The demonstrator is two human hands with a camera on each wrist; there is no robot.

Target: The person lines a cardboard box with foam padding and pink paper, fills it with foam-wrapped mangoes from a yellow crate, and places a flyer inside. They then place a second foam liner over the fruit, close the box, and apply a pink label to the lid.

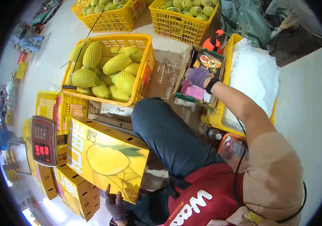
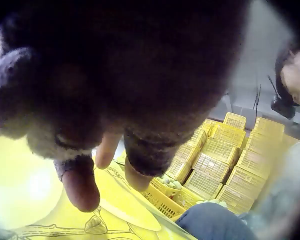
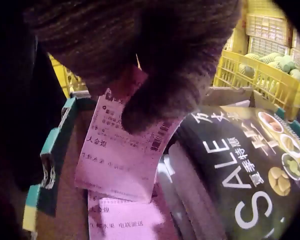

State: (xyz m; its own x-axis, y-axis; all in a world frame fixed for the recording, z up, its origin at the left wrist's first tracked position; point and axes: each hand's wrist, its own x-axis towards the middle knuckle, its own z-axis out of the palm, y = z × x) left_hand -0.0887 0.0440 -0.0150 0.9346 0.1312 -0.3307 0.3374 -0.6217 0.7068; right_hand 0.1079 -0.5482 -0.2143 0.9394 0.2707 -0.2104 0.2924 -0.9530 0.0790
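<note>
My left hand (image 1: 116,207), in a purple fingerless glove, rests its fingertips on the lower edge of a yellow mango carton (image 1: 108,158), which stands tilted beside my leg. In the left wrist view the fingers (image 2: 81,190) reach down onto the carton's printed face. My gloved right hand (image 1: 198,76) is over a shallow cardboard tray (image 1: 189,100). Between thumb and fingers it pinches a pink printed slip (image 3: 117,165). More pink slips (image 3: 115,220) lie beneath, next to a black printed leaflet (image 3: 240,170) marked SALE.
A yellow crate (image 1: 147,67) of net-wrapped mangoes stands ahead, with more crates (image 1: 180,28) behind. White padding sheets (image 1: 249,79) lie in a crate at right. An orange spray bottle (image 1: 213,43) stands behind the tray. A scale display (image 1: 43,141) and more cartons (image 1: 76,188) are at left.
</note>
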